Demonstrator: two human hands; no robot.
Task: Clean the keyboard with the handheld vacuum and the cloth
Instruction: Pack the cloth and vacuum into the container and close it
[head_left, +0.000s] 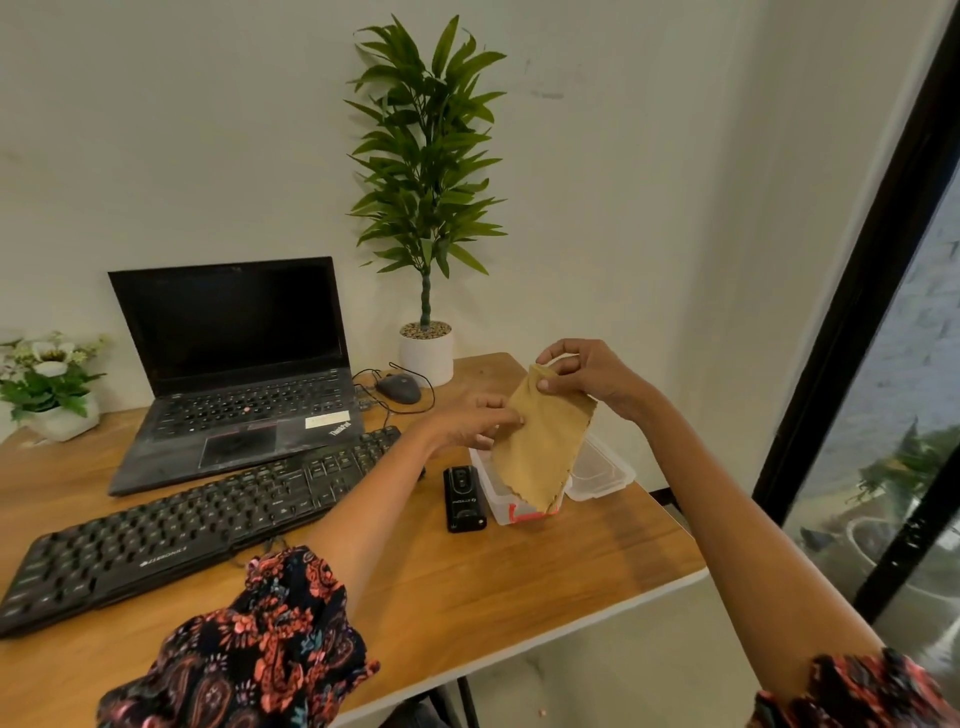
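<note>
Floral sleeves lead to both hands' fingers pinching the cloth.

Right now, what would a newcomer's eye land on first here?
The tan cloth, held up in mid-air over the clear plastic container at the desk's right end: the right hand pinches its top corner, the left hand grips its left edge. Next, the black keyboard running diagonally across the wooden desk in front of the open laptop, and the tall potted plant against the wall behind.
</note>
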